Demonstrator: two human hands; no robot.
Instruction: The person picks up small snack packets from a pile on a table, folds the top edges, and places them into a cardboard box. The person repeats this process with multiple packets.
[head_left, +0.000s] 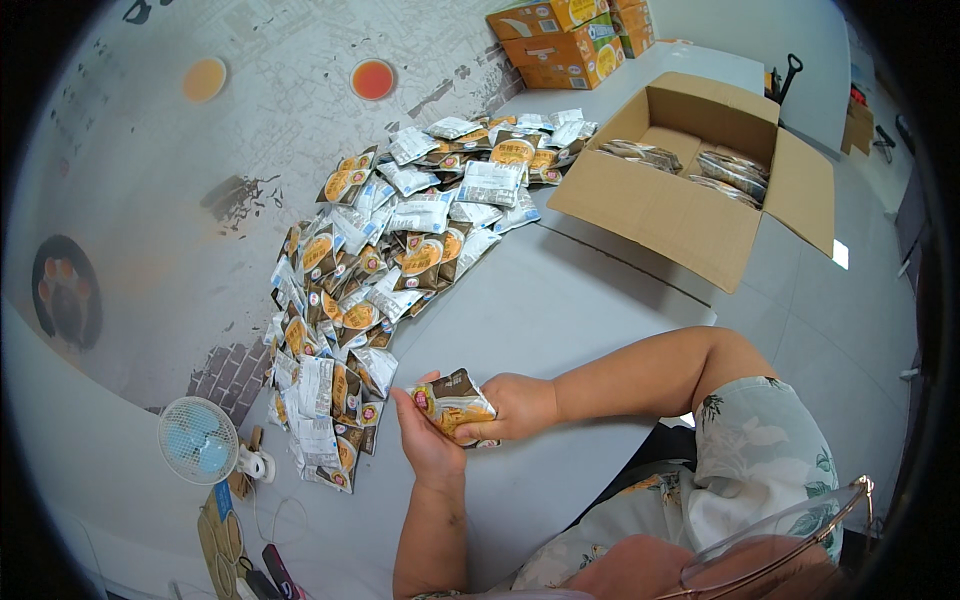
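Between my two hands is a small stack of brown and white food packets (456, 401), printed with a yellow round picture. My right hand (517, 405) grips the packets' right end, thumb on top. On the other side, my left hand (429, 439) cups their left edge with its palm and thumb. A long heap of similar packets (420, 210) curves over the table to the left and ahead, some brown side up, others white side up. An open cardboard box (645, 202) stands ahead on the right. Rows of packets (731, 176) lie inside it.
Orange printed cartons (562, 52) are stacked at the far end of the grey table (555, 300). A small white fan (199, 441) with blue blades is at the left, near cables and a dark phone-like object (279, 570). A printed wall (292, 97) borders the heap.
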